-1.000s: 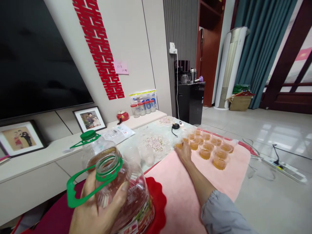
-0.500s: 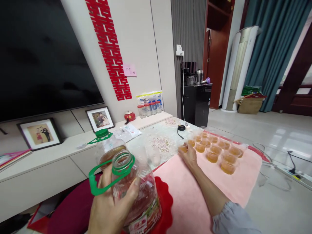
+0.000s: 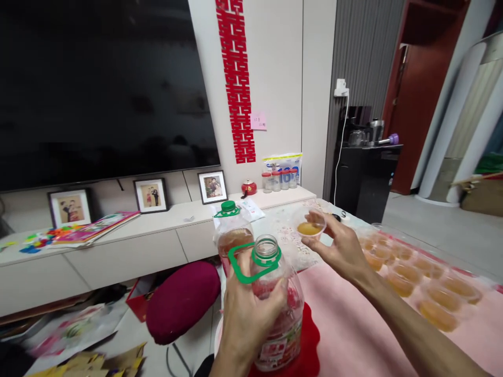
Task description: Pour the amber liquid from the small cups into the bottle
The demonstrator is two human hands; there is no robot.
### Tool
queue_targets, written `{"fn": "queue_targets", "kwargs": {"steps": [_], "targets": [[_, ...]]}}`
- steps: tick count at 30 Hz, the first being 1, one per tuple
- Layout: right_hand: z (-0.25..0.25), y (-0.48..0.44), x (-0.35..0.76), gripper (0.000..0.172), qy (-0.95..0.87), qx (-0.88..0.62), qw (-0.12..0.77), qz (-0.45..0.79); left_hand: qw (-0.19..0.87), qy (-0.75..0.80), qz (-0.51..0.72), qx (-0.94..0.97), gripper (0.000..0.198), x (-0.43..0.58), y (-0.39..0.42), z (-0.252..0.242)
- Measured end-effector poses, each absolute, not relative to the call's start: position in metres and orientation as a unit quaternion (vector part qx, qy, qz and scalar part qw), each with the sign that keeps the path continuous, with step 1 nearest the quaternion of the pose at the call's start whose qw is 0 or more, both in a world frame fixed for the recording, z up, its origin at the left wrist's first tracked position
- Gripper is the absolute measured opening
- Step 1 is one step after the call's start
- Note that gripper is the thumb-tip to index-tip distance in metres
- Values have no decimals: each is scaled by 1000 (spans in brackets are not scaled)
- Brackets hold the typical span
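Observation:
My left hand [image 3: 255,309] is closed around the neck and shoulder of a large clear plastic bottle [image 3: 281,330], uncapped, with a green ring handle. Its base is over a scalloped red tray [image 3: 310,340]. In my right hand [image 3: 340,246] is a small clear plastic cup [image 3: 309,228] holding some amber liquid, raised off the table to the right of the bottle's mouth. A second bottle [image 3: 234,241], green-capped and partly filled with brownish liquid, stands just behind. Several cups of amber liquid [image 3: 406,277] stand in rows on a pink cloth [image 3: 338,314] to the right.
A floral-covered table [image 3: 286,235] lies under the bottles. Behind runs a white cabinet [image 3: 168,235] with framed photos, a red pot [image 3: 249,187] and red-lidded jars [image 3: 277,181]. A maroon stool [image 3: 184,301] stands at the left, near packaging on the floor.
My right hand has lifted the cup from the table and brought it up toward the bottle's mouth. The view has swung left. My left hand keeps its hold on the bottle.

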State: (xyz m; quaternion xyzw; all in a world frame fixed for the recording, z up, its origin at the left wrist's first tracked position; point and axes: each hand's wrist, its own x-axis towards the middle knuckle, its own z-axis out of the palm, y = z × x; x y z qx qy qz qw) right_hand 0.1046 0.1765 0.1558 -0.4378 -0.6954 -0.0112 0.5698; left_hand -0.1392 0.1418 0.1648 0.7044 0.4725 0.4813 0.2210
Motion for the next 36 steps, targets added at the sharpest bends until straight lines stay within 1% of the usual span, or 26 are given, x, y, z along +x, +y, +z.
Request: {"fn": "queue_targets", "kwargs": {"steps": [3, 5, 7, 10, 13, 16, 21, 26, 31, 36], "targets": [[184, 171, 89, 50, -740, -391, 543, -66, 222, 456, 482, 714, 45, -139, 142, 168], [197, 169, 81, 45, -761, -368, 525, -97, 225, 451, 482, 716, 44, -139, 141, 169], [207, 168, 76, 39, -775, -350, 511, -122, 229, 452, 484, 713, 44, -140, 140, 168], [216, 168, 71, 36, -786, -332, 500, -149, 241, 447, 477, 717, 48, -141, 141, 166], [221, 169, 68, 37, -792, -321, 492, -167, 245, 442, 481, 716, 54, -141, 141, 165], [224, 170, 65, 37, -800, -309, 482, -179, 233, 441, 486, 718, 52, -141, 141, 165], [229, 172, 61, 43, -808, -286, 476, -197, 229, 446, 486, 716, 51, -140, 140, 165], [233, 173, 59, 41, -811, -283, 468, -207, 227, 446, 485, 717, 53, -140, 141, 165], [236, 173, 59, 45, -815, -283, 461, -207, 221, 449, 485, 717, 51, -140, 140, 168], [238, 171, 59, 44, -818, -283, 452, -216, 229, 447, 496, 708, 50, -139, 138, 172]]}}
